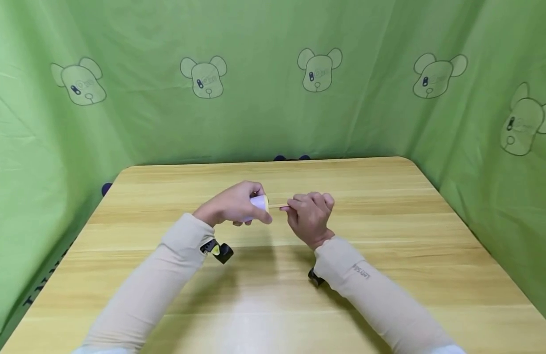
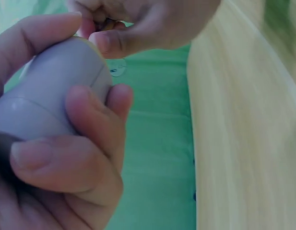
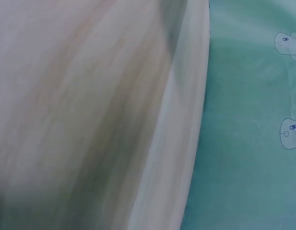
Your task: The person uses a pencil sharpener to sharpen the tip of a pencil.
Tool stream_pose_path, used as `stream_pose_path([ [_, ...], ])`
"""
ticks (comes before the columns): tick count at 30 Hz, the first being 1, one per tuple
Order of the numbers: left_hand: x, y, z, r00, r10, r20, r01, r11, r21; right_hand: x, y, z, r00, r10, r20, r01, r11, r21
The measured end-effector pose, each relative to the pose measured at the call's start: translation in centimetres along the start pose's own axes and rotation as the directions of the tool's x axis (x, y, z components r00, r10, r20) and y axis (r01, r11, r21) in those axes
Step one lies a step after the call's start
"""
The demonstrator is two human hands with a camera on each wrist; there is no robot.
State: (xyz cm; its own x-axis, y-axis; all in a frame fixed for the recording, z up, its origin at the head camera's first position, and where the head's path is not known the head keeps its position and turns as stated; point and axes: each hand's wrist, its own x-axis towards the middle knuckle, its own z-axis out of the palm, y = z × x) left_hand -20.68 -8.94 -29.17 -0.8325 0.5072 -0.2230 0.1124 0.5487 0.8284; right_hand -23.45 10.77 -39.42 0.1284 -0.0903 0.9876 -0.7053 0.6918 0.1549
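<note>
My left hand (image 1: 237, 201) grips a small lavender cylinder (image 1: 258, 202) with a pale yellow rim, held tilted on its side above the table. In the left wrist view the lavender cylinder (image 2: 52, 81) has a thin seam around its body, and fingers wrap it from both sides. My right hand (image 1: 311, 216) pinches a thin tan stick (image 1: 277, 206) whose other end meets the yellow-rimmed end of the cylinder. Whether the stick goes inside is too small to tell. The right wrist view shows neither hand.
A wooden table (image 1: 387, 275) with rounded far corners lies beneath both hands. Green curtain (image 1: 264, 118) printed with bear heads hangs behind it and at both sides. Black wrist cameras (image 1: 224, 252) sit under the beige sleeves.
</note>
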Motion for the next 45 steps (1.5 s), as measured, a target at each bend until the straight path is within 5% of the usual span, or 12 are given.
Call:
stream_pose_path([
  [10, 0.5, -0.7, 0.6, 0.996, 0.051, -0.069, -0.044, 0.994, 0.099, 0.8, 0.0, -0.4, 0.989, -0.064, 0.132, 0.070, 0.997, -0.043],
  [14, 0.8, -1.1, 0.7, 0.981, 0.150, -0.126, -0.117, 0.964, 0.240, 2.1, -0.3, -1.3, 0.928, 0.053, 0.370, -0.053, 0.999, -0.011],
  [16, 0.9, -1.3, 0.9, 0.969, 0.189, -0.157, -0.135, 0.943, 0.305, 3.0, -0.3, -1.7, 0.847, 0.134, 0.515, -0.151, 0.988, -0.009],
  [17, 0.9, -1.4, 1.0, 0.963, 0.207, -0.172, -0.139, 0.929, 0.344, 3.4, -0.4, -1.9, 0.777, 0.182, 0.603, -0.218, 0.976, -0.014],
  [21, 1.0, -1.6, 1.5, 0.951, 0.237, -0.196, -0.132, 0.889, 0.438, 5.5, -0.4, -2.4, 0.382, 0.336, 0.861, -0.465, 0.875, -0.135],
  [23, 1.0, -1.7, 1.8, 0.950, 0.243, -0.193, -0.130, 0.877, 0.463, 6.2, -0.3, -2.6, 0.219, 0.371, 0.902, -0.520, 0.827, -0.214],
  [25, 1.0, -1.6, 1.9, 0.951, 0.244, -0.192, -0.133, 0.879, 0.457, 6.6, -0.1, -2.7, 0.176, 0.383, 0.907, -0.532, 0.812, -0.240],
  [27, 1.0, -1.5, 1.7, 0.953, 0.234, -0.190, -0.131, 0.890, 0.437, 6.7, 0.1, -2.9, 0.222, 0.380, 0.898, -0.532, 0.819, -0.214],
  [33, 0.9, -1.0, 0.7, 0.965, 0.201, -0.171, -0.122, 0.914, 0.388, 6.0, 0.8, -3.3, 0.516, 0.279, 0.810, -0.443, 0.896, -0.026],
  [38, 0.7, -1.1, 0.2, 0.973, 0.182, -0.141, -0.116, 0.917, 0.382, 4.7, 1.2, -3.6, 0.687, 0.202, 0.698, -0.320, 0.947, 0.041],
  [42, 0.6, -1.1, 0.1, 0.978, 0.162, -0.129, -0.107, 0.930, 0.352, 2.8, 1.2, -3.5, 0.849, 0.068, 0.524, -0.154, 0.980, 0.123],
  [45, 0.5, -1.0, 0.0, 0.987, 0.121, -0.102, -0.091, 0.961, 0.260, 1.3, 1.1, -3.0, 0.934, -0.032, 0.355, -0.014, 0.992, 0.126],
])
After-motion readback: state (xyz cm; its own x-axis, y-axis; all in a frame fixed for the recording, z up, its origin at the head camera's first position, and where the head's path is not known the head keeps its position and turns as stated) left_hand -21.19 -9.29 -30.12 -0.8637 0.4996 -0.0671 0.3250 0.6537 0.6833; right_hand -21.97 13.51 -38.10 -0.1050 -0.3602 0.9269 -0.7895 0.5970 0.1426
